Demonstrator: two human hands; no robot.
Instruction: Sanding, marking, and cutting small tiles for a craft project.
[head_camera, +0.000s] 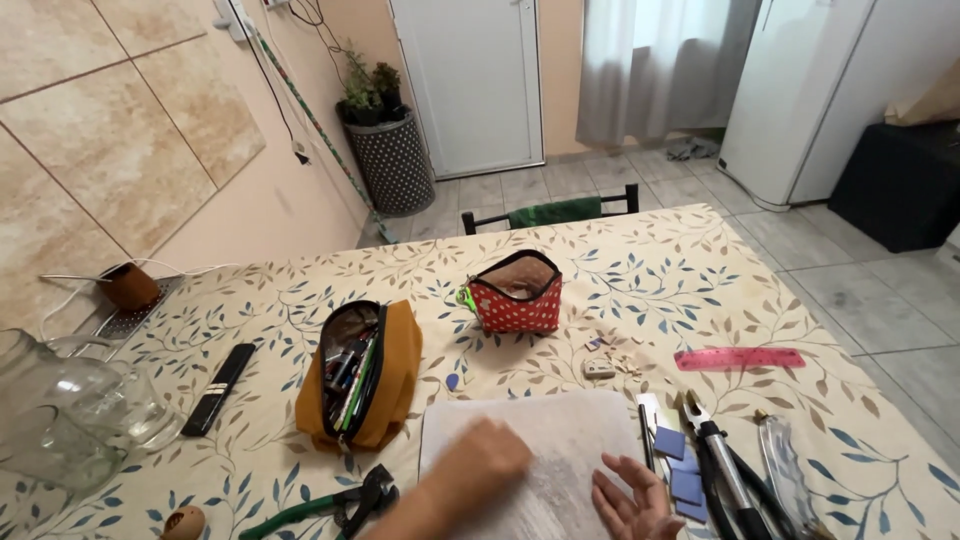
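Both hands rest on the white board (560, 440) at 6 o'clock on the desk (700, 270): left hand (480, 465) loosely curled, right hand (630, 500) spread flat. Risk: board sliding toward blue tiles (680, 465) and pliers (725, 470) at 3 o'clock.

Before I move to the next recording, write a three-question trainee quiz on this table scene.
1. True or false: both hands rest on the pale rectangular board.
2. Which lies nearest the right hand? A. pink plastic ruler B. small blue square tiles C. black remote control
3. Fill in: the open mustard fabric pencil case lies to the ___ of the board.

Key: 1 true; 2 B; 3 left.
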